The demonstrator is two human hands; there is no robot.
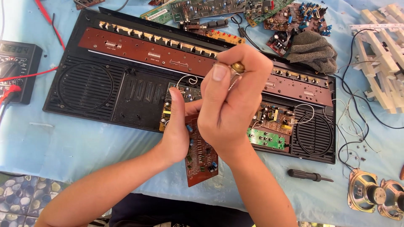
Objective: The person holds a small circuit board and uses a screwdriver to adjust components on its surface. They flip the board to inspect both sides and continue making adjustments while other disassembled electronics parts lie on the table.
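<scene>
My right hand (234,98) is closed around a slim tool with a brass-coloured cap (237,67), held upright over the middle of an opened black keyboard case (105,90). My left hand (176,128) holds the edge of a reddish-brown circuit board (202,162) that sticks out over the case's front edge. The tool's tip is hidden behind my right hand. Small boards sit inside the case: a green one (266,139) and a brown one with parts (273,117).
A multimeter (16,69) with red leads lies at the left. A black screwdriver (309,175) and two loose speakers (374,194) lie at the right front. More circuit boards (235,9), a grey cloth (313,51) and white keys (385,54) lie along the back and right.
</scene>
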